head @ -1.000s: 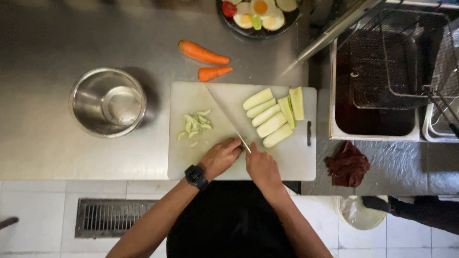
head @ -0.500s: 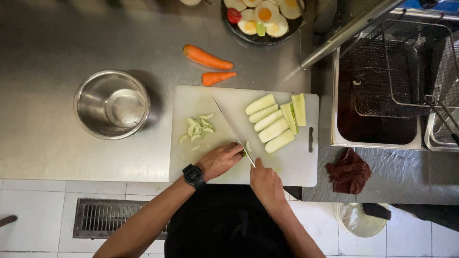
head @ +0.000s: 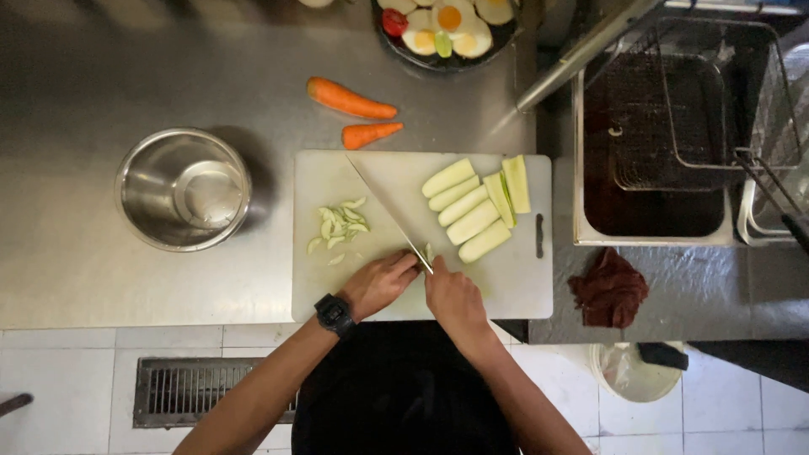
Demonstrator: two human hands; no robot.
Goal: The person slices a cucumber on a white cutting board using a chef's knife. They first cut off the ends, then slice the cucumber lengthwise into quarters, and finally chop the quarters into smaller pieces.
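Since a second ago our hands have slid toward the near edge of the white cutting board (head: 514,286), and the knife (head: 389,215) has swung with them, its long blade now running from the board's far left corner down to our grip. That reads as slicing carried on without a pause.

Our right hand (head: 455,299) is closed tight round the knife handle. Our left hand (head: 381,282), a black watch (head: 334,313) on its wrist, is curled with fingers together just beside the blade; it seems to press on a small pale piece, though the piece is mostly hidden and we cannot be sure.

A little heap of thin pale-green slices (head: 339,226) lies left of the blade. Peeled lengths of the same vegetable (head: 472,209) wait on the board's right side.

Beyond the board lie two carrots (head: 352,99), and left of it a steel bowl (head: 184,189). A dark plate of halved eggs (head: 447,24) sits at the far edge. We see no packages, labels or signs here.
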